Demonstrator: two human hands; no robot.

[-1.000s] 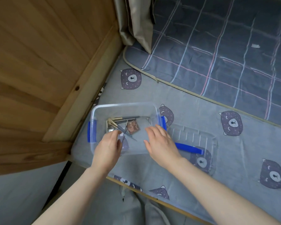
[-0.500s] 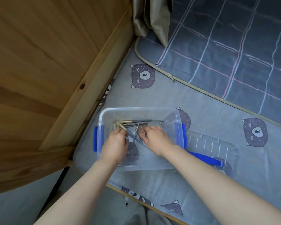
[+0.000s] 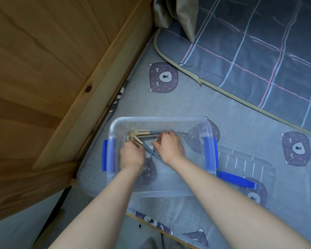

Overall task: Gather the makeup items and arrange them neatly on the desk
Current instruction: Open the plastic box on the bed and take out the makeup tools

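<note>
Both hands reach down into a clear plastic box [image 3: 178,121] that sits on a bed sheet [image 3: 196,103], grey and printed with bear faces. The makeup brushes [image 3: 142,136] lie in the far left corner of the box, with pale heads, gold ferrules and grey-blue handles. The left hand [image 3: 132,155] sits just on the near side of the brush heads, its fingers curled down onto a few brushes whose handles slant out to the right between the two hands. The right hand [image 3: 169,147] is just right of the bundle, its fingers curled over the handle ends of the brushes that lie crosswise. A thin silvery piece shows at its thumb, too small to tell what it is.

At least four brushes can be counted. They overlap and the hands cover part of them, so the exact number is unclear. There is one box with two blue latches, one on each short side. One clear lid [image 3: 244,159] with a blue handle lies flat on the sheet, touching the right side of the box.

A wooden panel [image 3: 43,69] rises on the left. A dark plaid blanket [image 3: 258,51] covers the far right of the bed, and beige fabric [image 3: 174,15] hangs at the top.
</note>
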